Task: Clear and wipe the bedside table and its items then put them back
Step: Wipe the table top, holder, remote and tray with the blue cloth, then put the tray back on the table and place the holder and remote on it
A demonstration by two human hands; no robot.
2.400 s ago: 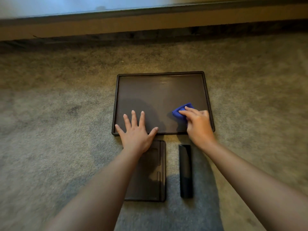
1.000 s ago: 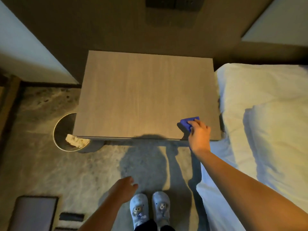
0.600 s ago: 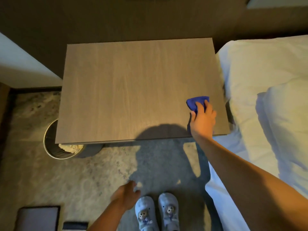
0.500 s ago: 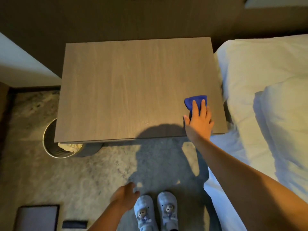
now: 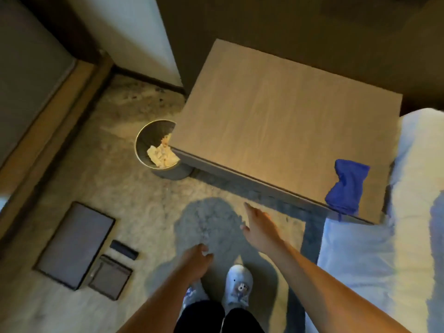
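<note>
With the blue cloth [image 5: 346,188] lying on the near right corner of the bedside table [image 5: 283,121], we judge the wiping done and the putting-back due. Our right hand [image 5: 259,227] and left hand [image 5: 195,259] hang open, holding nothing. Next — stoop left for the tray [image 5: 74,243], case [image 5: 110,277] and remote [image 5: 123,246] on the carpet.

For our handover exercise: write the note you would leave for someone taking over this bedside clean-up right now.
Hands: left hand and right hand both empty, over the carpet.
Things: crumpled blue cloth lies on the wooden bedside table, at its front corner near the bed. Large dark rectangular tray, small dark square tray and black remote-like bar are on the carpet beside the round bin.
Done: table cleared.
Left: put the three items back.
</note>
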